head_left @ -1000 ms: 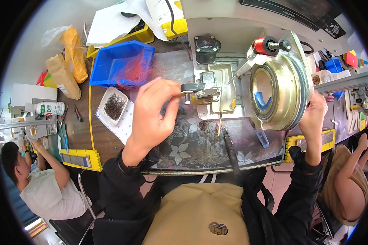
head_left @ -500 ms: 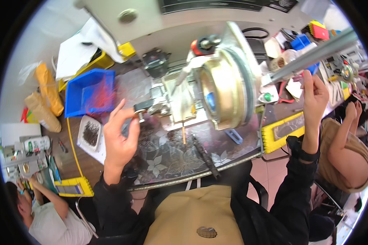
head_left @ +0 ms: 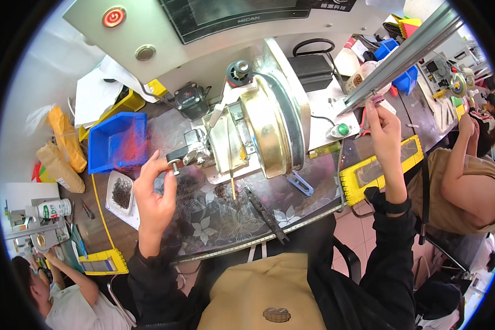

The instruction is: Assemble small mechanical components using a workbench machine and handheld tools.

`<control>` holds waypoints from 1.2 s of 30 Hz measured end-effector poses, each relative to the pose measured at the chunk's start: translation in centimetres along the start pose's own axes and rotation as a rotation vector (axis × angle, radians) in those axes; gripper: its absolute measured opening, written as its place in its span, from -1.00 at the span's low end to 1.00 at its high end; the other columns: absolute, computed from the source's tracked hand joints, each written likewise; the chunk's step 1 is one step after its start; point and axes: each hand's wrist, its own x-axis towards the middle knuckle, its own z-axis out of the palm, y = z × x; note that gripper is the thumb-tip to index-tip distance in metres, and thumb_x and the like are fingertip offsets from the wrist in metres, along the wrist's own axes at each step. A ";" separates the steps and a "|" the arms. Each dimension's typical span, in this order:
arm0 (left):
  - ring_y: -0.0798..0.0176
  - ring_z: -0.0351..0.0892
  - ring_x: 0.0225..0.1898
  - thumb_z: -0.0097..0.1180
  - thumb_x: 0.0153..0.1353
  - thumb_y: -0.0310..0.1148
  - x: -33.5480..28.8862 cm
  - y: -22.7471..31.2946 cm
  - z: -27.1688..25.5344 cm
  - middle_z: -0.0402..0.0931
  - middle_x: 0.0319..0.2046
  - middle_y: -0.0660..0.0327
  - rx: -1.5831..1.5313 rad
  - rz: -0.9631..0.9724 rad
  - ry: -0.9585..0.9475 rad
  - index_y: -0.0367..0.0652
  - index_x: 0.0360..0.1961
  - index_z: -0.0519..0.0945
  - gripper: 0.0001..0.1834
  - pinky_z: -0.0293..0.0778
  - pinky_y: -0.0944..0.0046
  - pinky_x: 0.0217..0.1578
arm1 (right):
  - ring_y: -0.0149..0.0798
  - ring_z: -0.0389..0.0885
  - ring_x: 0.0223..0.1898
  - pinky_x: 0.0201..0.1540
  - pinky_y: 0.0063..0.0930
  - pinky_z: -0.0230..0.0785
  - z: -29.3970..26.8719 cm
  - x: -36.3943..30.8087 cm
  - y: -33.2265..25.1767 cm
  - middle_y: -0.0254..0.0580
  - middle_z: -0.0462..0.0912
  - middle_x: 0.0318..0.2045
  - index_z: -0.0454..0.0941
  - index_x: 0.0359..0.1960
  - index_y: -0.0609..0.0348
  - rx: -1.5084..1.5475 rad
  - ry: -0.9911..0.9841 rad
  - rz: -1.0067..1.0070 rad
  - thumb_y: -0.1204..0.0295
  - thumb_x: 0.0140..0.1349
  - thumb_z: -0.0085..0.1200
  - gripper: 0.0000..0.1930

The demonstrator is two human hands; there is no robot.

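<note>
My left hand [head_left: 155, 206] is at the left of a bench machine, thumb and forefinger closed around the end of a black lever [head_left: 177, 155] with a screw through it. The lever joins a small metal clamp beside a pale plate. Right of the plate stands a large brass-coloured ring wheel [head_left: 267, 126] with a dark belt round it. My right hand [head_left: 385, 132] is raised beside a slanting grey metal post [head_left: 407, 52], thumb and fingers pinched together. Whatever lies in that pinch is too small to make out.
A blue bin [head_left: 102, 148] with fine red strands and a white tray [head_left: 113, 206] of small dark pieces stand left. Black tweezers [head_left: 265, 213] and a blue clip tool [head_left: 301, 184] lie in front. A yellow frame [head_left: 357, 184] is right. Other people sit on both sides.
The view has shifted, bringing a lit red button into sight. My right hand has come inward, leftward to the grey post. My left hand has stayed at the lever.
</note>
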 end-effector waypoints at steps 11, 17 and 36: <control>-0.01 0.46 0.30 -0.06 0.37 -0.46 1.7 2.2 -2.0 0.61 0.11 0.15 0.088 -0.045 -0.160 -0.12 0.02 0.57 -0.75 0.06 -0.22 0.39 | -0.43 0.35 -0.34 -0.21 -0.55 0.25 -0.8 -2.3 -0.3 -0.32 0.43 -0.41 0.44 -0.29 0.30 -0.215 0.135 -0.272 0.42 0.47 -0.05 -0.81; -0.02 0.42 0.33 -0.06 0.38 -0.49 4.4 2.4 -3.3 0.59 0.15 0.06 0.116 0.024 -0.094 -0.20 0.04 0.59 -0.72 0.12 -0.03 0.38 | -0.27 0.18 -0.54 -0.33 -0.30 0.16 1.9 -4.8 -5.6 -0.28 0.20 -0.60 0.23 -0.61 0.22 -0.078 -0.058 -0.773 0.48 0.26 0.09 -0.67; -0.04 0.48 0.24 0.14 0.22 -0.54 9.8 1.8 -3.0 0.65 0.03 0.17 -0.145 0.330 -0.581 -0.16 -0.17 0.68 -0.82 0.25 -0.07 0.30 | -0.30 0.37 -0.61 -0.43 -0.39 0.16 10.0 -8.8 -11.0 -0.39 0.29 -0.68 0.39 -0.65 0.01 0.135 -0.905 -0.713 0.25 0.13 0.38 -0.62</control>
